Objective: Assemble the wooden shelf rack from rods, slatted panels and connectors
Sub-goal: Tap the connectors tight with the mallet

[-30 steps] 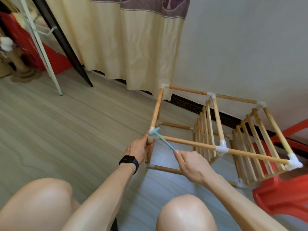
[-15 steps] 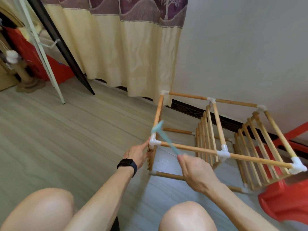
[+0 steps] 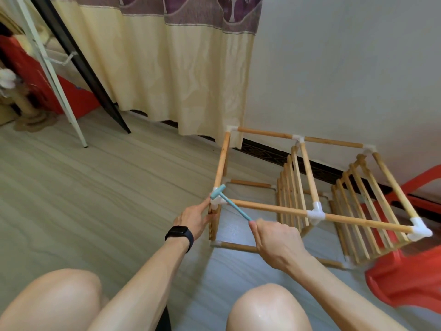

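Head cam: the rack [image 3: 269, 207] is lying on its side on the floor [image 3: 95, 187], running from dead centre out to 3 o'clock, just past my knees. It's looking mostly built. Rods are sitting in white connectors at every joint I can see, and two slatted panels [image 3: 290, 187] are standing inside it at 2 and 3 o'clock.

I'm working the near-left corner connector [image 3: 214, 203]. My right hand [image 3: 276, 237] is pinching the tail of a small teal hammer [image 3: 235, 207]. Its head is sitting on that connector or just above it, can't tell which. My left hand [image 3: 194, 219] is bracing the upright right under the connector, with the index finger lying along it. Can't tell if the other fingers are wrapping round.

My read: late stage, seating joints. Probably remaining are the other corners, then standing it upright.

Containers: none showing, so no contents to report. A red plastic stool [image 3: 405, 278] is sitting at 4 o'clock, just beside the rack's far end.
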Demonstrator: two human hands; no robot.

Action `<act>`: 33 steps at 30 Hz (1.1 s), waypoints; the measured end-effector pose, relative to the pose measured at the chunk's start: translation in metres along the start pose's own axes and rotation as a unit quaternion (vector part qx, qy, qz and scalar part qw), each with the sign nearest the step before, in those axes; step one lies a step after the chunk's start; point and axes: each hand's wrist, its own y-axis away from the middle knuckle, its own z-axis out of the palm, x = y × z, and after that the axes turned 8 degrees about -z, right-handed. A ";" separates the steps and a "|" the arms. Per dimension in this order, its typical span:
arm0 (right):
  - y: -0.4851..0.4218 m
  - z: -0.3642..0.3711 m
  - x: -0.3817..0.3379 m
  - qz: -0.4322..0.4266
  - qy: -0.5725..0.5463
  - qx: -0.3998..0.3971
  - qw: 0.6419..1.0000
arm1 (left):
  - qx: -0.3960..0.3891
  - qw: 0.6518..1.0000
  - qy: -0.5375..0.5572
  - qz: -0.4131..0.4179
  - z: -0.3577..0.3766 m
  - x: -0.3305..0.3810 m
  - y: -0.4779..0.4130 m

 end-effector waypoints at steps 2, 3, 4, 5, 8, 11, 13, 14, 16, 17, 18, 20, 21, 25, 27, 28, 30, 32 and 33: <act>-0.007 -0.008 0.003 0.031 -0.033 0.031 0.998 | -0.021 1.000 -0.002 0.000 -0.002 0.001 0.001; -0.013 -0.015 0.006 0.045 -0.070 0.090 0.992 | -0.034 0.999 0.030 -0.005 -0.007 0.002 0.000; -0.020 -0.017 0.011 0.062 -0.102 0.147 0.982 | -0.051 0.993 0.101 -0.018 -0.012 0.004 -0.003; -0.028 -0.018 0.019 0.078 -0.118 0.179 0.974 | -0.071 0.981 0.176 -0.039 -0.017 0.007 -0.008; -0.053 -0.020 0.043 0.138 -0.106 0.133 0.976 | -0.052 0.952 0.286 -0.098 -0.037 0.022 -0.026; -0.058 -0.005 0.051 0.189 -0.029 0.014 0.982 | -0.075 0.943 0.312 -0.092 -0.044 0.047 -0.029; -0.054 0.006 0.045 0.180 0.020 0.019 0.983 | -0.110 0.943 0.302 -0.091 -0.037 0.062 -0.025; -0.053 0.008 0.043 0.176 0.026 0.032 0.984 | -0.105 0.944 0.299 -0.090 -0.032 0.067 -0.023; -0.052 0.010 0.039 0.177 0.030 0.034 0.983 | -0.074 0.941 0.313 -0.108 -0.024 0.072 -0.022; -0.051 0.010 0.039 0.179 0.025 0.030 0.983 | -0.067 0.939 0.317 -0.115 -0.022 0.073 -0.020; -0.048 0.012 0.038 0.177 0.023 0.026 0.984 | -0.063 0.939 0.319 -0.115 -0.020 0.073 -0.018; -0.038 0.014 0.029 0.170 0.032 0.032 0.984 | -0.062 0.938 0.322 -0.109 -0.018 0.069 -0.006; -0.033 0.014 0.024 0.170 0.036 0.031 0.984 | -0.064 0.939 0.320 -0.108 -0.017 0.064 0.000; -0.005 0.020 0.007 0.151 0.036 -0.010 0.988 | -0.086 0.959 0.244 -0.120 -0.019 0.038 0.023; 0.004 0.021 0.001 0.142 0.008 -0.016 0.990 | -0.096 0.975 0.163 -0.115 -0.023 0.032 0.031; 0.005 0.019 0.001 0.146 -0.021 -0.019 0.989 | -0.092 0.982 0.126 -0.103 -0.025 0.033 0.034; 0.000 0.013 0.002 0.148 -0.092 -0.029 0.984 | -0.058 0.995 0.062 -0.058 -0.032 0.035 0.032; -0.010 0.005 0.006 0.146 -0.142 -0.029 0.979 | -0.004 1.000 -0.013 0.007 -0.041 0.039 0.025; -0.014 0.001 0.008 0.144 -0.155 -0.026 0.977 | 0.012 0.999 -0.042 0.030 -0.043 0.040 0.020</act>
